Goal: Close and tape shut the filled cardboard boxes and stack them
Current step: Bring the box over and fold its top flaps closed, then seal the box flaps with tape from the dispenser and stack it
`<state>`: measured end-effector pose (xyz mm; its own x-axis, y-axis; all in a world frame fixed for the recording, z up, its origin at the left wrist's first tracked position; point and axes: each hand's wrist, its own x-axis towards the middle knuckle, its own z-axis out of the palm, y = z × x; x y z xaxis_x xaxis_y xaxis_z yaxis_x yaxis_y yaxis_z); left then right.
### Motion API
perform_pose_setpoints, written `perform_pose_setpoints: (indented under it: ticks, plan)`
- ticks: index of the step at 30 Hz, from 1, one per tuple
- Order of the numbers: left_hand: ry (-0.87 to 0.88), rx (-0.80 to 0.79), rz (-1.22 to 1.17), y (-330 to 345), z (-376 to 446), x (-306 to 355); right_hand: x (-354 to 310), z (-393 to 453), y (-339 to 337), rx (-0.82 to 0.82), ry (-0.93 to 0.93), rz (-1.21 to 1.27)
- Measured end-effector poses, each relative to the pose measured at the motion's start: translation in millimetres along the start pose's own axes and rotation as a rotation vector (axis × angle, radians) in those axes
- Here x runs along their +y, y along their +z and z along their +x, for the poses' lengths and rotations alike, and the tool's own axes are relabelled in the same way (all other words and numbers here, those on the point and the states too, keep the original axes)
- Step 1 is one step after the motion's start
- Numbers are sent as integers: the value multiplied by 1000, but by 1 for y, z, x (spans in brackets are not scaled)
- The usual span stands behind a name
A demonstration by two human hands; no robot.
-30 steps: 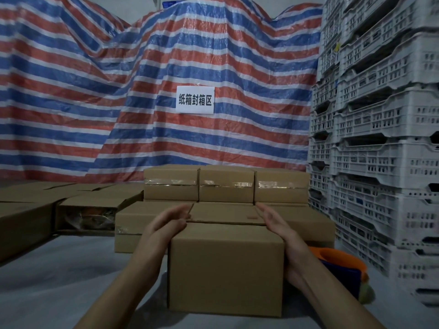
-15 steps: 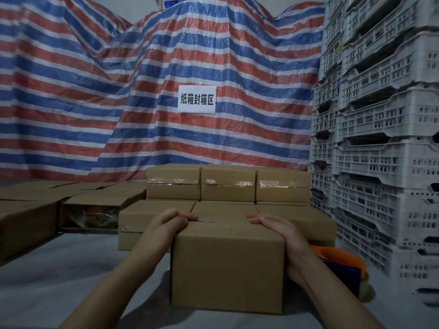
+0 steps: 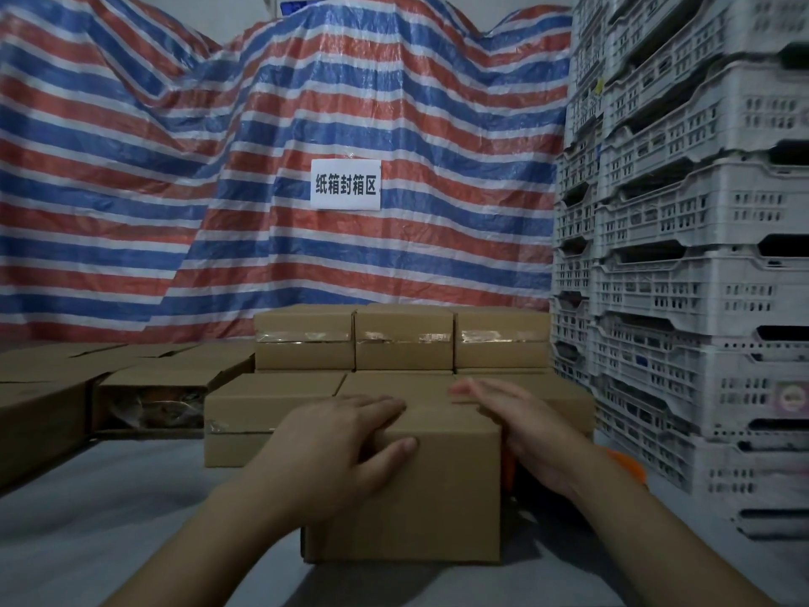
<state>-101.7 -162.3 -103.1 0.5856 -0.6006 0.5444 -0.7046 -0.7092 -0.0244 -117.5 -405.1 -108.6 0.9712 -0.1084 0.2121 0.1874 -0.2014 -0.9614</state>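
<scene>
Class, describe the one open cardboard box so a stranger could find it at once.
Start at the striped tarp and look down to the rows of brown boxes. The open box sits left of the taped stack. Unlike its neighbours, its dark front opening shows the contents inside.

Grey floor (image 3: 87, 519): near centre, one closed cardboard box (image 3: 420, 510) is stood on it. Beyond it, a row of taped boxes (image 3: 262, 414) is set, with more stacked on top. Far left, further boxes (image 3: 39, 414). At right, stacked white crates (image 3: 700, 343).
</scene>
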Motion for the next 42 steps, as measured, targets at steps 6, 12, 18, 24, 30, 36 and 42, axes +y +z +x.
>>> perform_pose_setpoints:
  ticks: [6, 12, 18, 24, 30, 36, 42]
  plan:
    - [0, 32, 20, 5, -3, -1, 4, -16, -48, 271, -214, -829]
    - [-42, 4, -15, 4, -2, -1, 45, -28, -50, 382, 15, -1305]
    - [-133, 4, -180, 3, 0, -4, 62, -24, -42, 562, -25, -1426]
    - [-331, 209, -484, 10, 11, 1, 34, -14, -65, 734, -91, -1162]
    - [-433, 266, -713, 12, 15, 3, -61, 3, -64, 596, -193, -419]
    - [-469, 292, -814, 8, 16, 4, -107, 30, 1, 46, -101, 31]
    - [-598, 412, -1234, -6, 8, -3, -108, 46, 33, -103, -15, -157]
